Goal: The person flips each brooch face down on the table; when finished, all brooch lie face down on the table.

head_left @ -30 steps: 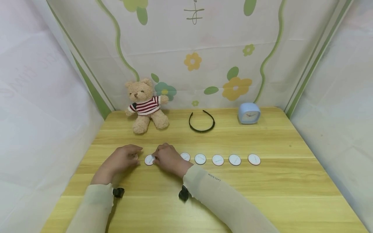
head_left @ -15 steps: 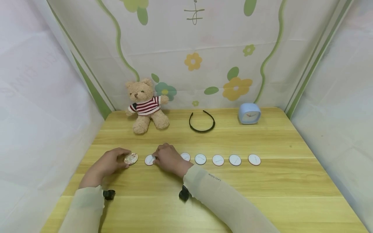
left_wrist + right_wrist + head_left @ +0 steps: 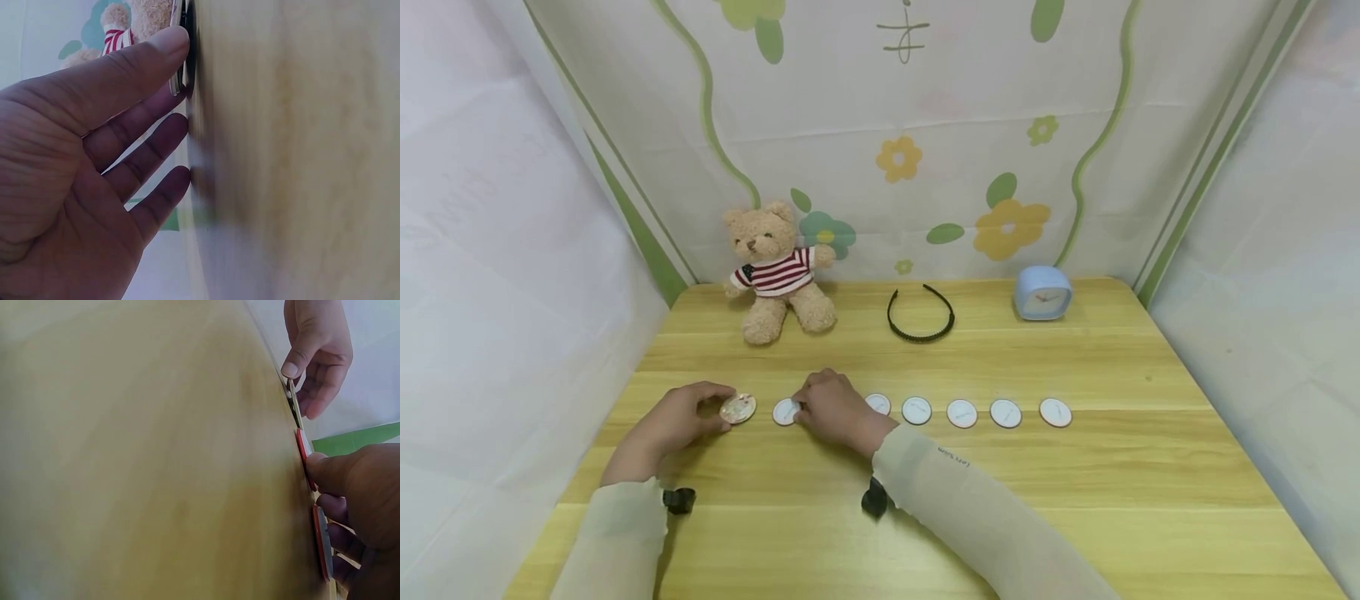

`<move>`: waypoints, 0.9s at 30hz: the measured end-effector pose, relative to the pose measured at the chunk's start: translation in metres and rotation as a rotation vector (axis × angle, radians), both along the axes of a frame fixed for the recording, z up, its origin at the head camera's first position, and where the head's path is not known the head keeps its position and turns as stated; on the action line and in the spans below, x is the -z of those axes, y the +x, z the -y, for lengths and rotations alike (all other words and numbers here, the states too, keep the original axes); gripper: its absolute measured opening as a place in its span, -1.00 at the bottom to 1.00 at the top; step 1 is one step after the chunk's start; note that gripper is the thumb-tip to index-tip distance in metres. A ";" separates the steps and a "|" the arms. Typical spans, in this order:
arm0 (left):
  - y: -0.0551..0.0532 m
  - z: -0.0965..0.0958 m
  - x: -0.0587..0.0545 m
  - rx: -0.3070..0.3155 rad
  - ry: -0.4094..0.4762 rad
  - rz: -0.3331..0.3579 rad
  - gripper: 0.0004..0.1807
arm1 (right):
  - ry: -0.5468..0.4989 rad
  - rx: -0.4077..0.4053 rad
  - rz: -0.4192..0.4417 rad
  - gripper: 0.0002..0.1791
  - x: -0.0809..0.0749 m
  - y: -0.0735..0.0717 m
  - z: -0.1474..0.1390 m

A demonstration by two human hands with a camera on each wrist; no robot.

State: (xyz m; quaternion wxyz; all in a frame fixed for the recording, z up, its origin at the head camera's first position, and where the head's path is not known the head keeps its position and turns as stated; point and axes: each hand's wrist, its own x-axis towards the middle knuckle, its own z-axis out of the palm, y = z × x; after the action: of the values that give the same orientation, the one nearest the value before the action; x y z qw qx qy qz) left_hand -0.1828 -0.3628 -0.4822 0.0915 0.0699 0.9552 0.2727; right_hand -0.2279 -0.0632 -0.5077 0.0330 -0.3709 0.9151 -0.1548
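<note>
At the left end of a row, my left hand (image 3: 673, 425) holds a shiny, pale gold patterned round disc (image 3: 738, 408) by its edge, thumb on the near side. The left wrist view shows that disc (image 3: 177, 59) edge-on, close to the tabletop, other fingers spread below. To its right, my right hand (image 3: 835, 408) grips the right side of a white round badge (image 3: 785, 412). In the right wrist view, the thumb lies on this red-edged badge (image 3: 304, 450), and another red-edged badge (image 3: 322, 542) lies beneath the fingers. The right index fingertip is hidden.
Several white round badges, among them one in the middle (image 3: 961, 413) and one at the right end (image 3: 1056, 412), continue the row. Behind them are a teddy bear (image 3: 778, 271), a black headband (image 3: 921, 337) and a blue clock (image 3: 1042, 293) on the wooden table (image 3: 1000, 517).
My left hand has moved left and slightly down from beside the white badge, and the patterned disc it covered now shows. The right hand has stayed in place.
</note>
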 end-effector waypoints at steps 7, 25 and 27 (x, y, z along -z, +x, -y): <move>0.000 0.000 0.000 0.006 -0.007 -0.009 -0.46 | -0.055 -0.037 -0.018 -0.50 -0.001 -0.001 0.005; 0.002 0.003 -0.001 -0.008 -0.010 0.017 -0.44 | 0.068 -0.115 -0.078 -0.37 -0.004 0.003 0.050; 0.001 0.003 0.000 -0.011 -0.009 0.025 -0.43 | 0.079 -0.121 -0.094 -0.37 -0.003 0.003 0.055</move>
State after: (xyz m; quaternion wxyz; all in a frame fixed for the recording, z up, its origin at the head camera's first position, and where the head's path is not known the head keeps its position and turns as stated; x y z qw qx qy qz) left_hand -0.1819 -0.3658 -0.4825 0.1024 0.0611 0.9555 0.2697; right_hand -0.2251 -0.1181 -0.5045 0.0140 -0.4306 0.8970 -0.0986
